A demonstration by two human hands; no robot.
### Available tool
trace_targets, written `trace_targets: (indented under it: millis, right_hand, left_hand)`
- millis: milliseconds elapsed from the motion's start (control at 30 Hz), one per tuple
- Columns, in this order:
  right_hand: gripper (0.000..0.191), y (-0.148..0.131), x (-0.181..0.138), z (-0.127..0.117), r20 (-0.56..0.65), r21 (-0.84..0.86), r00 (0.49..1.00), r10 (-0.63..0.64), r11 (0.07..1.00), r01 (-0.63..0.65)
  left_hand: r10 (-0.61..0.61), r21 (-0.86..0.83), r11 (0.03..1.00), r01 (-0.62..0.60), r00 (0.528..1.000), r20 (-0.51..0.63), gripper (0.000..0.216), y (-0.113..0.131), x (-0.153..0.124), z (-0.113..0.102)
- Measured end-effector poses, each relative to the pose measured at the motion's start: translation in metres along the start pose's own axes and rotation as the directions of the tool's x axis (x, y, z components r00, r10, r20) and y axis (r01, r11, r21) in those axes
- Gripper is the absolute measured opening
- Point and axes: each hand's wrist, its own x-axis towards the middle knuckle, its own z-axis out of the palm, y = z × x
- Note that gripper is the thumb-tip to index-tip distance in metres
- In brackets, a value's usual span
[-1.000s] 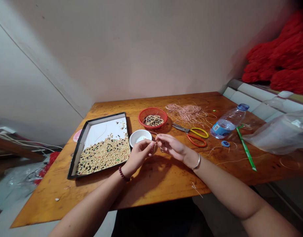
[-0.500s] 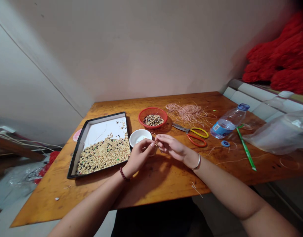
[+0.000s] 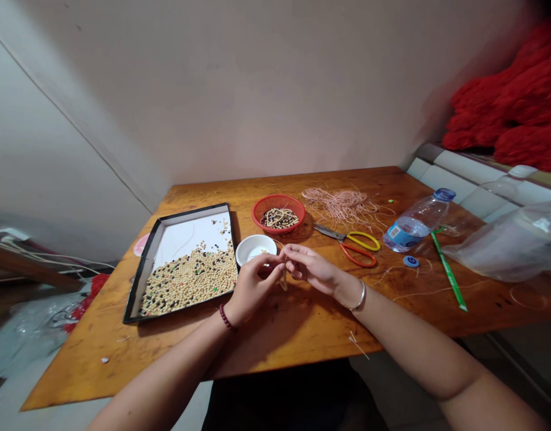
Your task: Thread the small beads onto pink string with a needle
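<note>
My left hand [image 3: 252,284] and my right hand [image 3: 313,269] meet over the wooden table [image 3: 279,335], fingertips pinched together on a thin pale cord with a few small beads on it [image 3: 283,275]. The beaded end hangs down between the two hands. A small white bowl [image 3: 255,248] stands just beyond my left fingers. Left of it lies a black-rimmed tray [image 3: 143,281] holding many loose tan and dark beads. A red basket [image 3: 278,214] with beaded strands sits farther back.
A heap of pink cord [image 3: 340,205] lies at the back. Scissors with yellow and orange handles [image 3: 353,246], a lying water bottle [image 3: 414,226], its blue cap [image 3: 410,261], a green stick [image 3: 448,272] and a clear plastic bag [image 3: 513,242] fill the right side. Red tassels [image 3: 508,114] pile on the ledge.
My hands have risen slightly and the beaded end of the cord now hangs lower between them. Nothing else on the table has moved.
</note>
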Motion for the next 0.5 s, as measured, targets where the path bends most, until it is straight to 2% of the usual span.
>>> trace_targets:
  millis: [233, 500]
  right_hand:
    - [0.028, 0.0007, 0.0006, 0.0001, -0.011, -0.015, 1.000, 0.026, 1.000, -0.027]
    - [0.028, 0.0045, 0.0040, 0.0001, -0.097, -0.192, 0.981, -0.165, 0.971, 0.145]
  left_hand:
    - [-0.035, -0.039, 0.999, 0.036, 0.999, 0.036, 0.025, 0.0002, 0.0005, 0.0000]
    - [-0.156, -0.262, 0.946, 0.192, 0.976, 0.151, 0.031, 0.0004, 0.0062, -0.0020]
